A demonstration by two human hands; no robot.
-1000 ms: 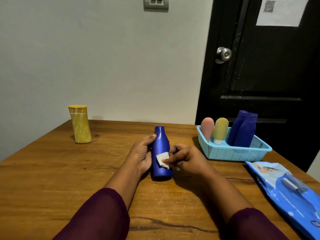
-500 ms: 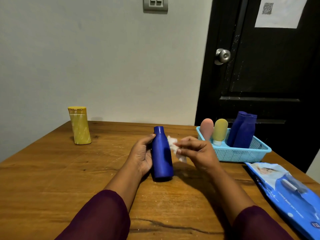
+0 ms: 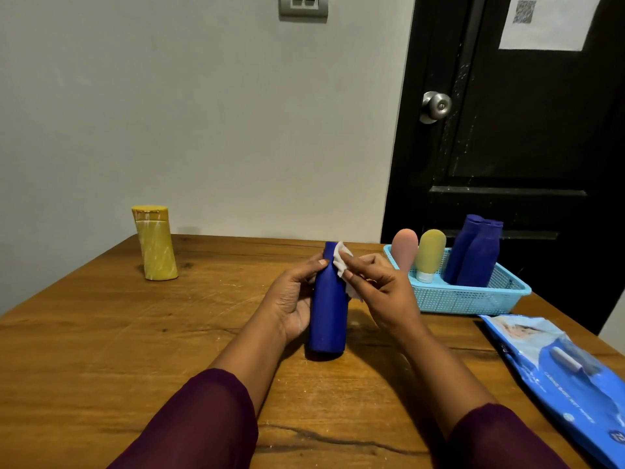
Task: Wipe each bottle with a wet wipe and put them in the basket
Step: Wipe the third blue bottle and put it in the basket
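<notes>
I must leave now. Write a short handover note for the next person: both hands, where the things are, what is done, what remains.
Left hand: steadies the blue bottle, upright on the table.
Right hand: presses the wipe to the bottle's neck.
Done: four bottles stand in the basket: pink, yellow-green, two dark blue.
Left: finish this bottle and basket it, then wipe and basket the yellow bottle at far left.
Wipes pack: right edge.

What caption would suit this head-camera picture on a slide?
Left hand steadies a blue bottle while right hand wipes its neck with a wet wipe.
</notes>
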